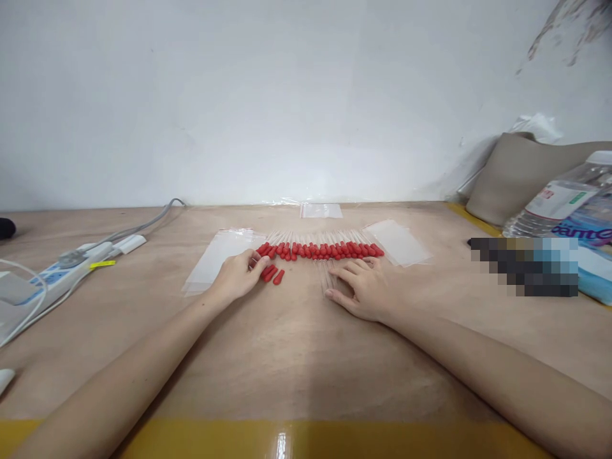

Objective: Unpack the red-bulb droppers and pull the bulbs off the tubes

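Note:
A row of glass droppers with red rubber bulbs (320, 250) lies across the middle of the brown table (296, 357). My left hand (238, 275) rests at the row's left end, its fingertips touching a red bulb; three loose red bulbs (272, 274) lie just beside it. My right hand (362, 287) lies flat, fingers spread, over a few clear glass tubes (326, 275) in front of the row. Neither hand visibly grips anything.
Clear plastic bags lie left (215, 258), right (399, 242) and behind (321, 210) the row. A white power strip with cables (62, 274) sits at far left. At right are a water bottle (559, 204), a beige pouch (521, 172) and a blurred patch.

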`<state>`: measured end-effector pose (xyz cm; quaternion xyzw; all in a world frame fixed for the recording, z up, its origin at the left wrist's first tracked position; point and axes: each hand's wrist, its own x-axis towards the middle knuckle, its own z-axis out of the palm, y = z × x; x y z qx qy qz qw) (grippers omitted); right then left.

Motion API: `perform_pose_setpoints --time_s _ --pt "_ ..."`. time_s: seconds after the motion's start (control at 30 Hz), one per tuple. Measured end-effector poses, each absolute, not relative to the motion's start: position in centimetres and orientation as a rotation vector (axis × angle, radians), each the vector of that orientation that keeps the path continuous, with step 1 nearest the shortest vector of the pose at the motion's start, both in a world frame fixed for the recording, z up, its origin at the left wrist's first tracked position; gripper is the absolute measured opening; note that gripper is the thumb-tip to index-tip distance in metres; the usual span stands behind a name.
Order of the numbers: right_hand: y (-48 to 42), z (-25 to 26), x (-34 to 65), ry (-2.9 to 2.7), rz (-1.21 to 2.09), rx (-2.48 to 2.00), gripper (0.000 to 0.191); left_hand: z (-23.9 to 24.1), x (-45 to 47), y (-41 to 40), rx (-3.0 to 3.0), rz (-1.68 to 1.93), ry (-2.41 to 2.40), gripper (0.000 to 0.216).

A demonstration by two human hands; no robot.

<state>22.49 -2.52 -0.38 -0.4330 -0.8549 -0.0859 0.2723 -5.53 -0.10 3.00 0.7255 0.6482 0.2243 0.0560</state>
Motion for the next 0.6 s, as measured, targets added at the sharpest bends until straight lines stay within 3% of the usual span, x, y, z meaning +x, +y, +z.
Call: perform_pose_setpoints --time_s 0.3,0.47,0.6 --pt "-2.4 -0.5 22.6 -2.298 -0.222 -1.132 0.039 3.9 -6.5 2.2 2.314 0.787 2.11 0.033" --pt "-2.4 -0.5 22.6 -2.297 -0.169 -1.112 0.038 3.3 -6.4 4.2 2.375 0.665 2.147 0.031" --pt "-2.2 -0.6 22.7 -2.27 -0.104 -1.12 0.04 3.4 -6.1 3.7 2.414 0.914 2.151 0.025"
